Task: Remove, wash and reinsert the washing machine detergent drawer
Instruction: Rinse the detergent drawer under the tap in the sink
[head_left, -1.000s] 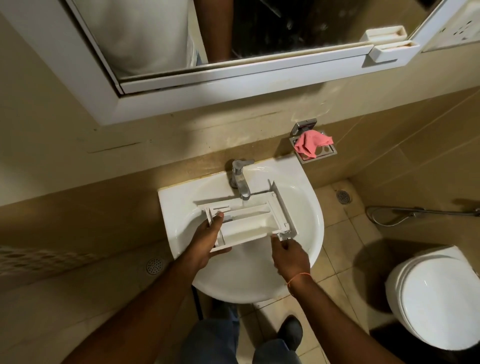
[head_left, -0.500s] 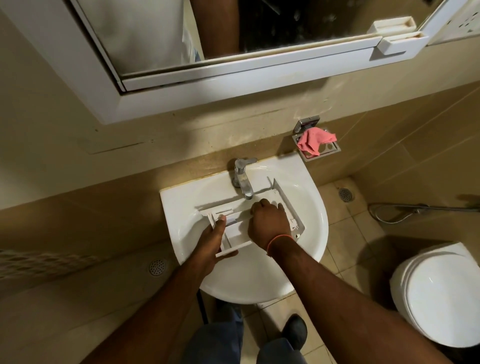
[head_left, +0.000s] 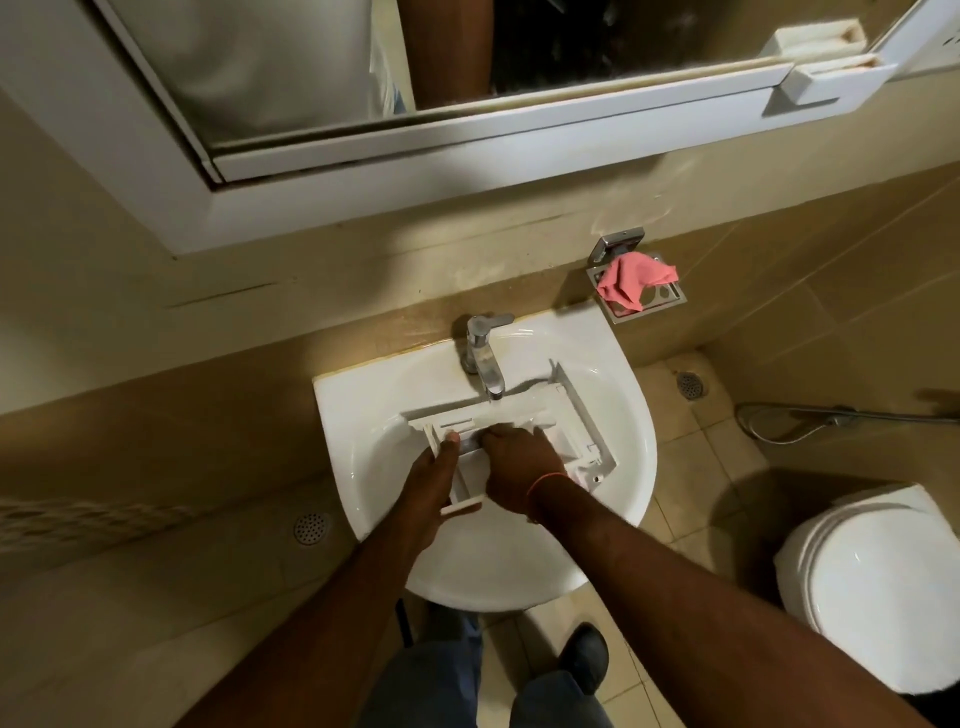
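Note:
The white plastic detergent drawer (head_left: 582, 426) lies across the bowl of the white sink (head_left: 618, 488), under the chrome tap (head_left: 483, 358). Water runs from the spout onto the drawer's far side. My left hand (head_left: 434, 478) grips the drawer's left end, thumb on top. My right hand (head_left: 519, 462) presses down inside the drawer's middle compartments, fingers curled; whether it holds anything I cannot see. An orange thread band circles the right wrist.
A pink cloth (head_left: 631, 280) sits in a chrome soap dish (head_left: 660, 301) on the wall right of the tap. A white toilet (head_left: 872, 587) stands at the right, a hose (head_left: 810, 421) beyond it. A mirror cabinet (head_left: 467, 140) hangs above. Floor drains flank the sink.
My right hand moved from the drawer's near right edge up into the drawer, then slid left along its compartments. The left hand kept its grip.

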